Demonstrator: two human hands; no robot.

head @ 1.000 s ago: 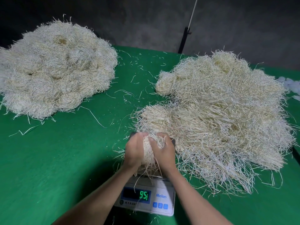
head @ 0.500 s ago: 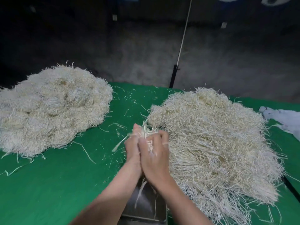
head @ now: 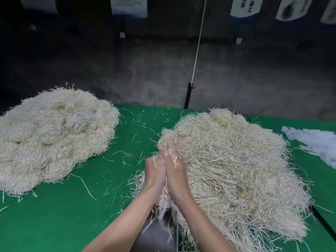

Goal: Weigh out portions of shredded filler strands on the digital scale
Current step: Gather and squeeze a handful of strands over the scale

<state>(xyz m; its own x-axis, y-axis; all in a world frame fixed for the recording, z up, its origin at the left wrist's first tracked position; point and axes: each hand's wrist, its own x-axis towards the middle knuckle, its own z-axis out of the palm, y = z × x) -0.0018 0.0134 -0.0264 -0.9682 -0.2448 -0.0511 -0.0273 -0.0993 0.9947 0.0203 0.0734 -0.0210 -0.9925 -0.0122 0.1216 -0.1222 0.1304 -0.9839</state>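
While the left hand (head: 155, 172) and right hand (head: 176, 171) are clamping a strand portion (head: 164, 200) together at lower centre above the scale (head: 154, 231), squeezing firmly is probably stopping strays dropping off.

We're looking past the green-covered desk (head: 54, 215) onto a dim grey concrete floor (head: 236, 79), a dark wall (head: 81, 24) with pale posters (head: 128, 5), and a thin white pole (head: 198, 46).

Left hand (head: 154, 172), right hand (head: 176, 171), strands (head: 163, 200) clasped between
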